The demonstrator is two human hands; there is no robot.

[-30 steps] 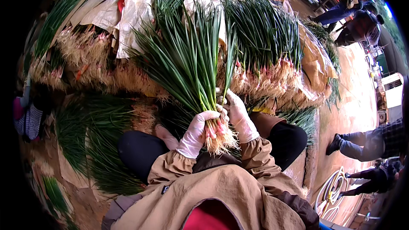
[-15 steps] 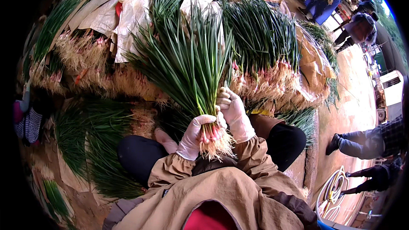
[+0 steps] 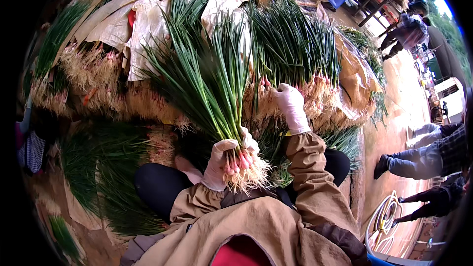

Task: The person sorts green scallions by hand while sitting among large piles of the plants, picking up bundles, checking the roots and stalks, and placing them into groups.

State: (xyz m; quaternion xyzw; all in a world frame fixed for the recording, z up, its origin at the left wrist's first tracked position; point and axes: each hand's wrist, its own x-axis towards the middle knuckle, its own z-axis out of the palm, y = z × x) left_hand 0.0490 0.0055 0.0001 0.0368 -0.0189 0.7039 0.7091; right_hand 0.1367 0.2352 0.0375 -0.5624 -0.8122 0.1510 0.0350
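Observation:
My gloved left hand (image 3: 220,163) grips a bunch of green garlic (image 3: 238,161) above my lap. Its long flat leaves fan up and to the left, over the heap beyond. Below the grip hang pink bulbs and tangled pale roots. The glove's fingertips show on the bunch's right side. My gloved right hand (image 3: 291,108) is apart from the bunch, up at the bulbs and roots of the heaped green garlic (image 3: 298,39). Its fingers are curled; what they hold, if anything, is hidden.
Pale sheets (image 3: 148,34) lie across the heap. More green garlic (image 3: 123,167) lies on the ground at left. At right, a coiled hose (image 3: 385,221) lies on the wet floor near a standing person (image 3: 423,152). Other people stand farther off.
My right hand has left the bunch and moved up and right to the heap. The bunch stays in my left hand, slightly lower and shifted left.

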